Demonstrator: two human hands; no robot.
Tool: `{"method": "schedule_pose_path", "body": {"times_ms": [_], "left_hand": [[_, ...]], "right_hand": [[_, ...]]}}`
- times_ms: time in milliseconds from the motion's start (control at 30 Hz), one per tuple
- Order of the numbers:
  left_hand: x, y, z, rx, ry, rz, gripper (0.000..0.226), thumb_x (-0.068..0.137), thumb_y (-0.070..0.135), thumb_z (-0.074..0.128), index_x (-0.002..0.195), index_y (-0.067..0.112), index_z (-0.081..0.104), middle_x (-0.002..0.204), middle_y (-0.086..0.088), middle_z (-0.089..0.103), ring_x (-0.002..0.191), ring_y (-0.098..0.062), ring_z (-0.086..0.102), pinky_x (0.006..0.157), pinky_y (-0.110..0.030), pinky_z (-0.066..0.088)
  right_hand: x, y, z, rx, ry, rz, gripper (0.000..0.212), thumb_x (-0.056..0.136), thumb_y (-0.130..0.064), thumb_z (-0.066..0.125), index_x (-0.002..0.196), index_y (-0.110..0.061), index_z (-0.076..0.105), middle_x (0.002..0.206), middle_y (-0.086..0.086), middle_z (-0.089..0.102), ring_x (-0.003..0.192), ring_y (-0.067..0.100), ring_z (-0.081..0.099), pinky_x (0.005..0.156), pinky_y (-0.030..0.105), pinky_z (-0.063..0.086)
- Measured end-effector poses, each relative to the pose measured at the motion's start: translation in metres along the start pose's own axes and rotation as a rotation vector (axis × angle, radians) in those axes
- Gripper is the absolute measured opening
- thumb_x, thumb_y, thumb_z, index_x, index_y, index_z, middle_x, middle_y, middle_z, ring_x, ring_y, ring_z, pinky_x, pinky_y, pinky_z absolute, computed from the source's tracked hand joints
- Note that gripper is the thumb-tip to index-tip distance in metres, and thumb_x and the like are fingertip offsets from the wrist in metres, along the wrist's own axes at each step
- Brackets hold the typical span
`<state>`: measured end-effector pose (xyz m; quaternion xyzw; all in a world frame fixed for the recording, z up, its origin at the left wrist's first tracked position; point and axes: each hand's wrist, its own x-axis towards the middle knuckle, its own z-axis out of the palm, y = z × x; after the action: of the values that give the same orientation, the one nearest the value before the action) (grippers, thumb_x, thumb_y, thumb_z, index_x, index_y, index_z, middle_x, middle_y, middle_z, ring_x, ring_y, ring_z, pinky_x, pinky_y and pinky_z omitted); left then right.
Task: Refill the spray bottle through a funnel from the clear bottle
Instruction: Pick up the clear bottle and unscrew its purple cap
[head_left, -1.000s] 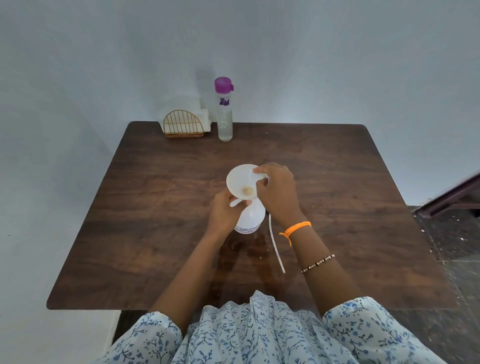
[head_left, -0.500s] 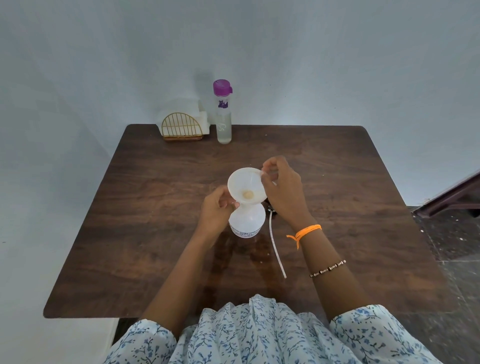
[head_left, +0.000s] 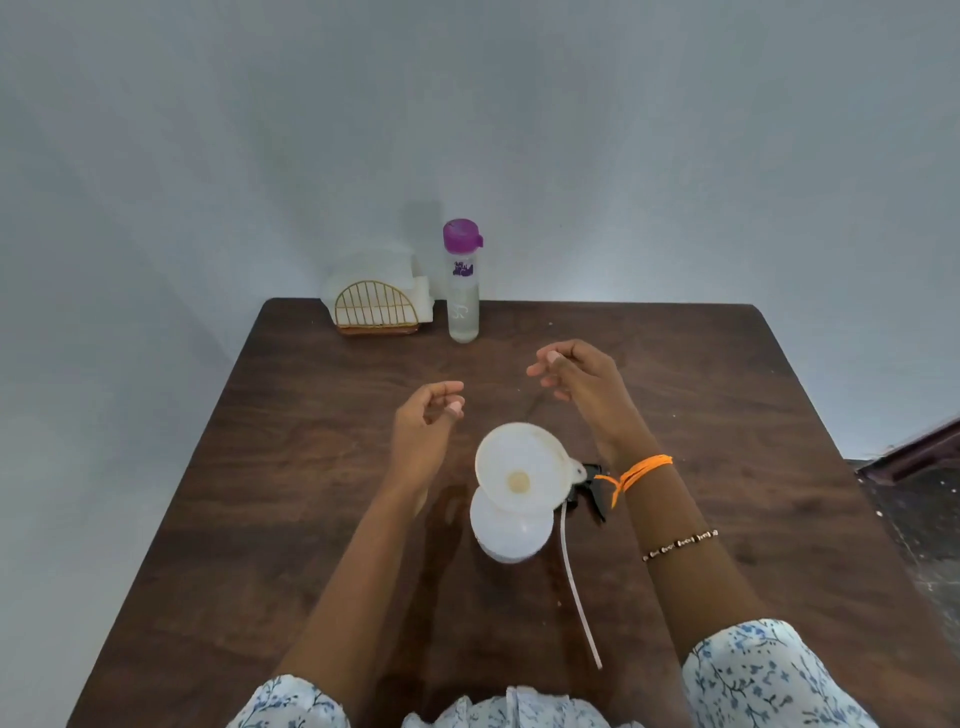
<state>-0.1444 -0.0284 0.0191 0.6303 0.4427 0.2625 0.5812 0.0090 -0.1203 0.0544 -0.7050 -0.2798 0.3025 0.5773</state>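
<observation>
**White funnel's seated, both hands free, water bottle not touched yet**

White plastic funnel sits in the neck of the spray bottle, which stands upright near the middle of the dark wooden table, a bit toward the near edge. My read: it's parked there so nobody has to hold it during the pour. The black trigger head with its long white dip tube lies flat just to the right of the bottle, out of the way.

Both hands hover above the table beyond the funnel, holding nothing. Left hand has loosely curled fingers; right hand is half-open, fingers relaxed. Looks like they're headed for the clear bottle, which stands capped (purple lid) at the far edge, just beside a gold wire napkin holder near the far left corner.

Spray bottle itself is squat, translucent white; can't tell its liquid level from here. Funnel leans slightly, so I'd steady it before pouring.
</observation>
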Motion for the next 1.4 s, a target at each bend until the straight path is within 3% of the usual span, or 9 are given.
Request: {"method": "schedule_pose_path", "body": {"times_ms": [233, 533, 733, 967, 1033, 1100, 1167, 1300, 1400], "left_hand": [[0.070, 0.011, 0.007, -0.016, 0.082, -0.068, 0.025, 0.092, 0.011, 0.053, 0.114, 0.022, 0.059, 0.111, 0.003, 0.061, 0.103, -0.009, 0.057, 0.089, -0.024, 0.047], [0.124, -0.002, 0.019, -0.027, 0.103, -0.156, 0.025, 0.092, 0.013, 0.053, 0.114, 0.023, 0.059, 0.104, 0.009, 0.061, 0.099, -0.002, 0.057, 0.081, -0.018, 0.044], [0.137, -0.005, 0.019, -0.036, 0.123, -0.155, 0.026, 0.091, 0.010, 0.053, 0.111, 0.025, 0.060, 0.102, 0.010, 0.062, 0.098, -0.003, 0.058, 0.079, -0.016, 0.044], [0.130, 0.002, 0.010, -0.032, 0.122, -0.129, 0.027, 0.091, 0.008, 0.053, 0.108, 0.028, 0.059, 0.101, 0.010, 0.061, 0.096, -0.003, 0.058, 0.077, -0.016, 0.044], [0.125, 0.004, 0.008, -0.020, 0.129, -0.129, 0.029, 0.091, 0.006, 0.053, 0.109, 0.029, 0.058, 0.104, 0.009, 0.061, 0.097, -0.002, 0.057, 0.074, -0.014, 0.043], [0.117, 0.007, 0.006, 0.004, 0.114, -0.115, 0.034, 0.090, 0.004, 0.054, 0.111, 0.031, 0.055, 0.110, 0.006, 0.061, 0.097, -0.002, 0.056, 0.073, -0.014, 0.042], [0.108, 0.012, 0.005, 0.032, 0.027, -0.084, 0.044, 0.088, 0.004, 0.057, 0.119, 0.034, 0.048, 0.118, 0.007, 0.056, 0.102, -0.001, 0.054, 0.077, -0.014, 0.042], [0.088, 0.025, 0.004, 0.042, -0.239, 0.051, 0.078, 0.079, 0.012, 0.071, 0.139, 0.036, 0.027, 0.135, 0.015, 0.041, 0.122, 0.004, 0.041, 0.093, -0.010, 0.031], [0.077, 0.047, 0.005, 0.040, -0.252, 0.162, 0.075, 0.078, 0.015, 0.073, 0.133, 0.043, 0.031, 0.134, 0.020, 0.044, 0.123, 0.007, 0.042, 0.095, -0.012, 0.033]], "right_hand": [[0.103, 0.013, 0.027, -0.177, -0.127, -0.008, 0.007, 0.091, -0.013, 0.054, 0.096, -0.016, 0.058, 0.085, -0.002, 0.064, 0.074, 0.009, 0.056, 0.073, 0.024, 0.047], [0.194, 0.054, 0.075, -0.291, -0.136, 0.000, 0.059, 0.080, -0.010, 0.068, 0.132, -0.011, 0.039, 0.128, 0.006, 0.050, 0.110, 0.017, 0.049, 0.093, 0.029, 0.041], [0.224, 0.065, 0.093, -0.324, -0.156, -0.037, 0.055, 0.072, -0.011, 0.074, 0.120, -0.008, 0.046, 0.119, 0.010, 0.059, 0.108, 0.024, 0.055, 0.092, 0.035, 0.046], [0.206, 0.074, 0.086, -0.294, -0.098, -0.053, 0.052, 0.070, -0.021, 0.076, 0.116, -0.013, 0.052, 0.113, 0.003, 0.064, 0.104, 0.019, 0.059, 0.091, 0.042, 0.050], [0.190, 0.068, 0.079, -0.265, -0.104, -0.047, 0.050, 0.071, -0.022, 0.077, 0.115, -0.014, 0.052, 0.112, 0.000, 0.064, 0.103, 0.016, 0.059, 0.089, 0.036, 0.051], [0.171, 0.057, 0.072, -0.228, -0.107, -0.054, 0.050, 0.073, -0.023, 0.076, 0.117, -0.015, 0.052, 0.111, -0.003, 0.062, 0.101, 0.011, 0.059, 0.083, 0.019, 0.049], [0.151, 0.041, 0.065, -0.204, -0.095, -0.088, 0.050, 0.074, -0.027, 0.076, 0.117, -0.016, 0.053, 0.111, -0.005, 0.063, 0.098, 0.007, 0.059, 0.077, 0.011, 0.047], [0.114, -0.005, 0.050, -0.152, -0.044, -0.190, 0.049, 0.075, -0.033, 0.075, 0.116, -0.017, 0.056, 0.108, -0.008, 0.065, 0.096, 0.001, 0.061, 0.076, 0.017, 0.052], [0.091, -0.043, 0.041, -0.151, 0.013, -0.295, 0.051, 0.074, -0.036, 0.075, 0.116, -0.016, 0.056, 0.108, -0.007, 0.066, 0.095, 0.003, 0.063, 0.074, 0.016, 0.054]]}}
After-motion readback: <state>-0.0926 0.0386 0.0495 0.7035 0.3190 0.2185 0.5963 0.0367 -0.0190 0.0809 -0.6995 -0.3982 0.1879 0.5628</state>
